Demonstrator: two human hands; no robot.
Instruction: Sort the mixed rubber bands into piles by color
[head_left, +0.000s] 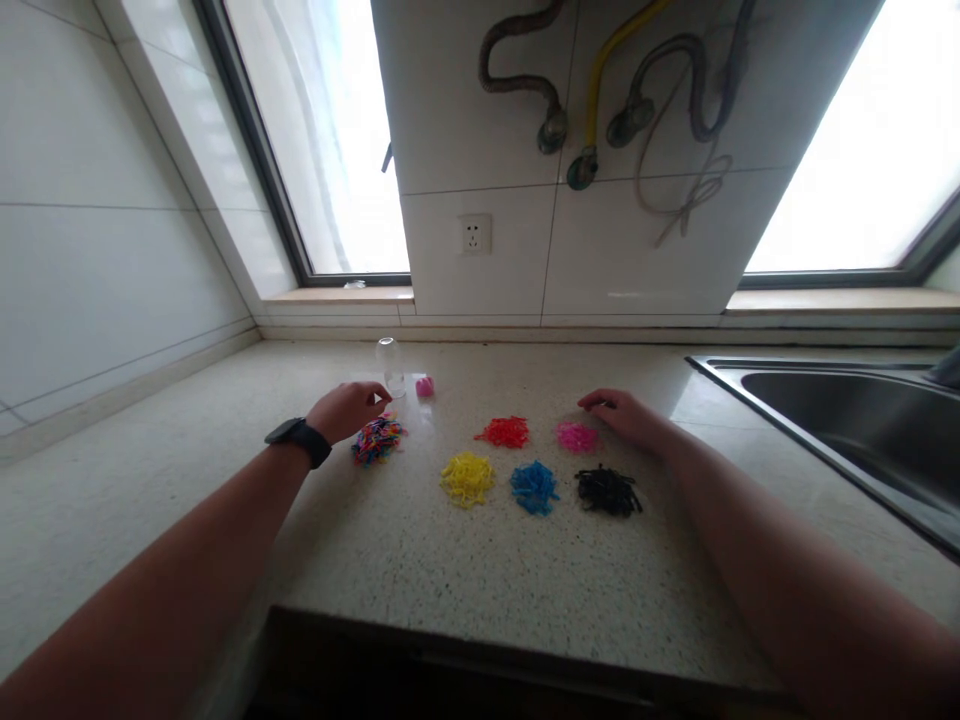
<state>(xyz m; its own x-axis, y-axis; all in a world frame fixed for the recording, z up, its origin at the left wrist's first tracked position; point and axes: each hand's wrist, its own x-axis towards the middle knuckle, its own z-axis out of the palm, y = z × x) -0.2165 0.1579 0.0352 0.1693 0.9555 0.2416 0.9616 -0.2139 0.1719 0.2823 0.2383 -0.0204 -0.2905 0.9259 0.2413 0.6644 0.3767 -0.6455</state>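
My left hand (pixel 346 409), a black watch on its wrist, hovers over a mixed-colour pile of small bands (pixel 378 439), fingers curled in a pinch near a clear plastic bottle (pixel 389 366). My right hand (pixel 622 413) rests with fingers bent beside the pink pile (pixel 576 436). Sorted piles lie between the hands: red (pixel 504 432), yellow (pixel 466 478), blue (pixel 533 487) and black (pixel 606 491). A small pink cap (pixel 425 386) sits next to the bottle.
A speckled countertop (pixel 465 570) runs to a tiled wall with a socket (pixel 473 234) and hoses above. A steel sink (pixel 847 420) is set in at the right. Windows flank the wall on both sides.
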